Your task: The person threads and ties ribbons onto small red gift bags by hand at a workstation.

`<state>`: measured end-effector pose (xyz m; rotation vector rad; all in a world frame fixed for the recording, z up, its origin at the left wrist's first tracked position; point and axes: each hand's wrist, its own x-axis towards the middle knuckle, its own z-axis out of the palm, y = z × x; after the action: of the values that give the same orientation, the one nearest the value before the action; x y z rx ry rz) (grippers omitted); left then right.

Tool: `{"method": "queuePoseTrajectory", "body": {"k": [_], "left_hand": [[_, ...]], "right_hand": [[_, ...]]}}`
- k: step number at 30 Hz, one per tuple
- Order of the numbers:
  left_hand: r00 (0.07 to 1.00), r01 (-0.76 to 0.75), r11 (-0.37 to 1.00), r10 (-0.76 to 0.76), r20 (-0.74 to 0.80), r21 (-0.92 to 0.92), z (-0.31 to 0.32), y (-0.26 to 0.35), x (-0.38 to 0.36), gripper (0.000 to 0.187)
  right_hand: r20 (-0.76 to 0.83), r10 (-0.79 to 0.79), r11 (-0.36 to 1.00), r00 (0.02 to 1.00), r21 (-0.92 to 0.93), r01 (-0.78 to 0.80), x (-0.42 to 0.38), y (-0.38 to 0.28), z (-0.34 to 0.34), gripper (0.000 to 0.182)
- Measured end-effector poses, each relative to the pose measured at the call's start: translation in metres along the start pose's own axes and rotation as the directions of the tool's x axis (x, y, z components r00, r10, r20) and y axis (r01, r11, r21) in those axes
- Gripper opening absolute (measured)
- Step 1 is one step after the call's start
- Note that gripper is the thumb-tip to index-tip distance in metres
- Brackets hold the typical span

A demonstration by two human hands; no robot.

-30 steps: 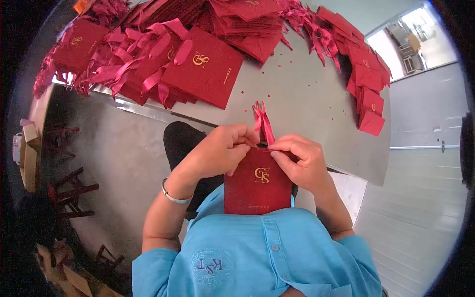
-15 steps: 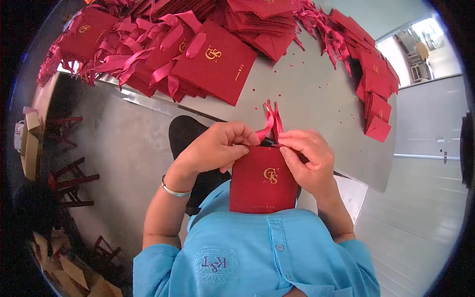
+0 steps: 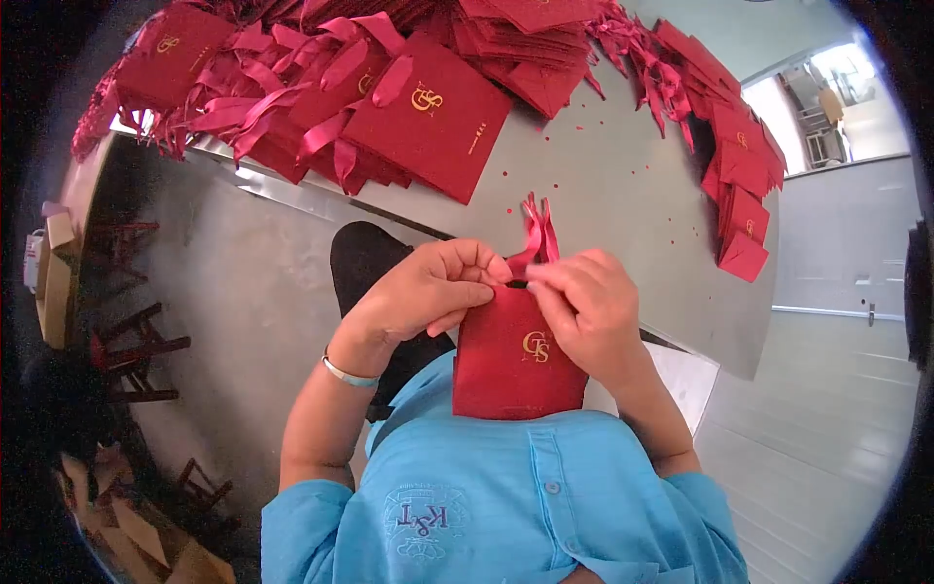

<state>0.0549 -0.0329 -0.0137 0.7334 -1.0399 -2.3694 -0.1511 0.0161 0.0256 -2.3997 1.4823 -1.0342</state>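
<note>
A red paper bag (image 3: 506,365) with gold letters stands upright against the blue shirt. Pink ribbon (image 3: 537,234) rises from its top edge, the ends pointing toward the table. My left hand (image 3: 428,292) is closed, thumb and forefinger pinching the bag's top left corner beside the ribbon. Over the top right part of the bag is my right hand (image 3: 592,307), its thumb and forefinger drawn together at the ribbon's base. The fingertips of that hand are slightly blurred, and what lies between them is too small to tell.
A grey table (image 3: 623,214) carries piles of red bags (image 3: 428,112) with ribbons at the back left and more red bags (image 3: 744,209) at the right. Small red dots lie scattered on it. Dark stools (image 3: 146,350) and cardboard (image 3: 136,526) are at the left.
My right hand has moved left along the bag's top edge, closer to my left hand. The ribbon's lower part has shifted and bunched. My left hand keeps its place.
</note>
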Motion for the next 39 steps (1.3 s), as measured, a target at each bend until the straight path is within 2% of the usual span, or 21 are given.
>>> {"method": "queuePoseTrajectory", "body": {"k": [1, 2, 4, 6, 8, 9, 11, 14, 19, 20, 22, 27, 30, 39], "left_hand": [[1.000, -0.005, 1.000, 0.005, -0.018, 0.000, 0.000, -0.001, 0.000, 0.019], [1.000, -0.006, 1.000, 0.006, -0.016, -0.001, 0.000, 0.000, 0.000, 0.019], [1.000, -0.016, 1.000, 0.016, -0.025, 0.017, -0.001, -0.001, -0.001, 0.020], [1.000, -0.008, 1.000, 0.009, -0.021, 0.008, -0.001, 0.000, -0.001, 0.021], [1.000, -0.002, 1.000, 0.002, -0.013, 0.001, -0.002, 0.000, -0.001, 0.022], [1.000, -0.010, 0.999, 0.010, 0.011, -0.042, -0.003, -0.001, -0.001, 0.022], [0.999, -0.018, 0.996, 0.021, 0.031, -0.087, -0.004, -0.001, -0.001, 0.022], [0.997, -0.018, 0.993, 0.026, 0.073, -0.114, -0.008, 0.000, -0.001, 0.024], [0.989, -0.024, 1.000, 0.023, 0.143, 0.009, -0.010, 0.004, 0.002, 0.033], [0.989, -0.025, 1.000, 0.024, 0.145, 0.010, -0.008, 0.004, 0.004, 0.033], [0.996, -0.085, 0.993, 0.082, 0.033, 0.083, -0.003, 0.005, 0.006, 0.036], [0.995, -0.073, 0.994, 0.067, 0.072, 0.085, -0.005, 0.011, -0.001, 0.037], [0.994, -0.058, 0.997, 0.053, 0.092, 0.052, -0.013, 0.008, -0.004, 0.037], [0.982, -0.135, 0.989, 0.141, 0.128, -0.056, -0.013, 0.003, -0.001, 0.030]], "right_hand": [[-0.059, -0.062, 0.990, 0.996, -0.127, 0.054, 0.001, 0.001, 0.001, 0.015], [-0.058, -0.062, 0.990, 0.996, -0.128, 0.054, 0.004, 0.003, -0.001, 0.015], [-0.131, 0.119, 0.992, 0.984, -0.027, -0.123, 0.011, 0.007, -0.007, 0.014], [-0.126, 0.118, 0.993, 0.985, 0.021, -0.116, 0.010, 0.008, -0.010, 0.014], [-0.005, 0.155, 0.971, 0.988, 0.186, -0.152, 0.006, 0.003, -0.008, 0.013], [-0.004, 0.155, 0.971, 0.988, 0.184, -0.151, 0.004, 0.000, -0.008, 0.013], [0.142, 0.110, 0.966, 0.984, 0.220, -0.139, 0.002, -0.006, -0.006, 0.012], [0.125, 0.127, 0.955, 0.984, 0.253, -0.155, 0.000, -0.003, -0.001, 0.012], [0.083, 0.118, 0.951, 0.989, 0.276, -0.137, 0.000, 0.000, 0.003, 0.011], [0.073, 0.110, 0.957, 0.991, 0.261, -0.126, 0.001, 0.000, 0.003, 0.011], [0.082, 0.124, 0.956, 0.989, 0.258, -0.142, 0.002, 0.000, 0.000, 0.011], [0.118, 0.180, 0.936, 0.976, 0.285, -0.207, 0.004, -0.009, -0.003, 0.010], [0.081, 0.134, 0.939, 0.988, 0.308, -0.152, 0.007, -0.015, 0.003, 0.011], [0.069, -0.032, 0.986, 0.997, 0.163, 0.020, 0.020, -0.014, -0.005, 0.013]]}}
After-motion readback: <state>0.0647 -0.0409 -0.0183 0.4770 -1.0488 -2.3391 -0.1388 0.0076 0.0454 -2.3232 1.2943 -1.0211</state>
